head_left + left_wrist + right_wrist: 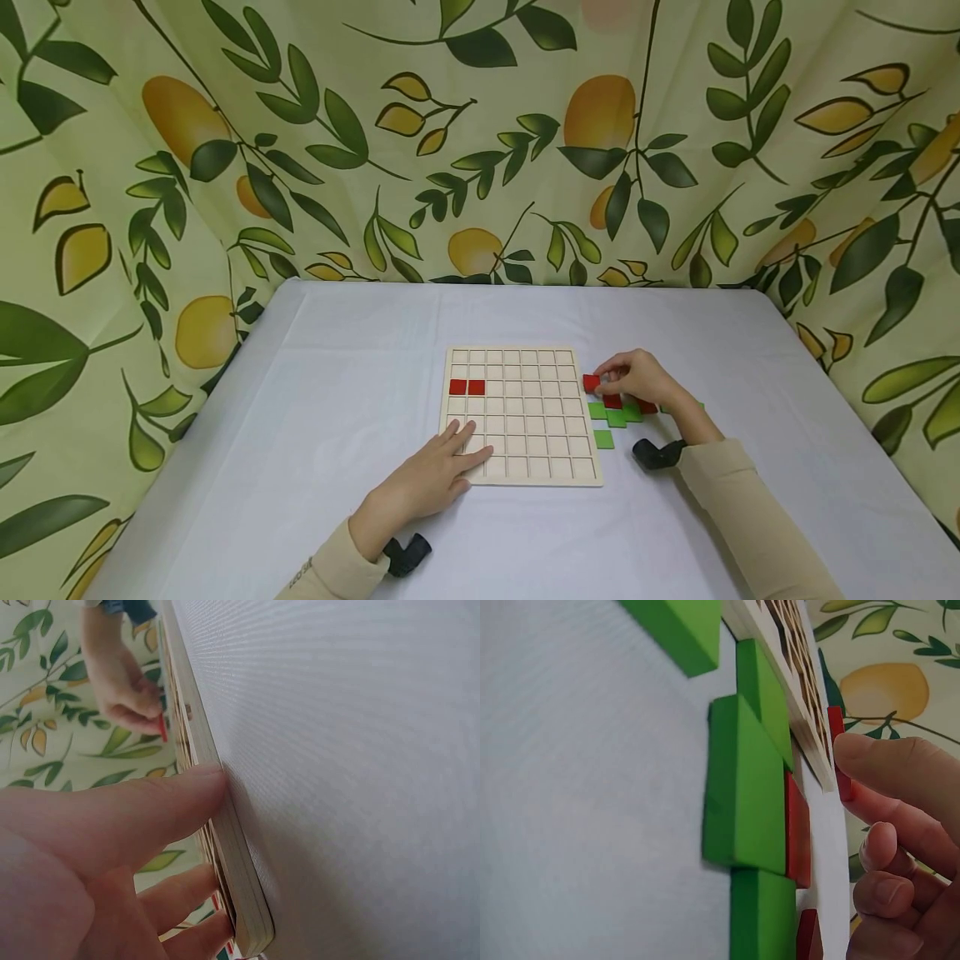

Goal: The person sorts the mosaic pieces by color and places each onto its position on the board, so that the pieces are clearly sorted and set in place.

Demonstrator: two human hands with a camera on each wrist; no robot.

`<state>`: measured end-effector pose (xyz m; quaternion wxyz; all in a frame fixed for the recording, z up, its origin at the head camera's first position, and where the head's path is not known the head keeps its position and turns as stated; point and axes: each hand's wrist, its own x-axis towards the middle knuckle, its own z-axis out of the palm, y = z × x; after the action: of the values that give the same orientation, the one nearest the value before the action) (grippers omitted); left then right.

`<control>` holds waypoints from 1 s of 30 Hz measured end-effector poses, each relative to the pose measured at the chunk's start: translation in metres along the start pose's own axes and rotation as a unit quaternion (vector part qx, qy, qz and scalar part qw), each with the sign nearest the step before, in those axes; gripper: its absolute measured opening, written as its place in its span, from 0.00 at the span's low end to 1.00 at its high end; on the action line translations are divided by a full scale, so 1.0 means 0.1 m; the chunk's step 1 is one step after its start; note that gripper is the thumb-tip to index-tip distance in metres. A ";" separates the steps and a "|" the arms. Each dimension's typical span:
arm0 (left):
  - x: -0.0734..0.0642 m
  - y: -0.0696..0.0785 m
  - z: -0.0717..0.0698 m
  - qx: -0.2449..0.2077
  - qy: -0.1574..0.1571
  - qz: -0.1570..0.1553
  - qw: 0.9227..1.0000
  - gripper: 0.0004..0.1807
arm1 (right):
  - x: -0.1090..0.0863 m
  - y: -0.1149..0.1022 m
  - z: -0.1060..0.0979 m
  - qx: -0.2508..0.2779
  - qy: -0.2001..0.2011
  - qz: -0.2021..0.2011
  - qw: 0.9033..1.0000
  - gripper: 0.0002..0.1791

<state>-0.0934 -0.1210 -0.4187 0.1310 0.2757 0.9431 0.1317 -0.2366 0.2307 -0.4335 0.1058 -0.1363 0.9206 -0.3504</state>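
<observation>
A pale wooden grid board lies on the table, with two red square tiles side by side in its third row at the left. My left hand rests with spread fingers on the board's lower left corner; in the left wrist view its thumb touches the board's edge. Just off the board's right side, my right hand pinches a red square tile between thumb and forefinger. Beneath that hand lie loose green tiles and red tiles, some overlapping and partly hidden by the hand.
A white cloth covers the table. One green tile lies apart near the board's right edge. Black wrist-worn devices show at both cuffs. Behind the table hangs a leaf-and-fruit patterned curtain.
</observation>
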 end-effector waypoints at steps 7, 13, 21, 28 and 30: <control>0.00 0.00 0.00 0.001 0.003 0.002 1.000 0.26 | 0.02 -0.06 0.02 0.010 0.006 -0.011 1.000 0.16; 0.00 0.00 0.00 0.002 0.004 0.004 1.000 0.27 | 0.03 -0.11 0.04 0.029 0.011 -0.029 0.999 0.15; 0.00 -0.01 0.01 -0.002 0.001 -0.001 1.000 0.27 | 0.07 -0.20 0.09 0.037 0.012 -0.034 0.999 0.15; 0.00 0.00 0.00 0.001 -0.003 -0.002 1.000 0.27 | 0.12 -0.28 0.16 0.049 0.008 -0.044 0.998 0.14; 0.00 0.00 0.00 0.001 -0.003 -0.003 1.000 0.27 | 0.13 -0.29 0.18 0.054 0.007 -0.046 0.997 0.14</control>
<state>-0.0932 -0.1210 -0.4188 0.1339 0.2738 0.9436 0.1291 -0.2388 0.1945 -0.4286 0.0902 -0.1700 0.8939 -0.4050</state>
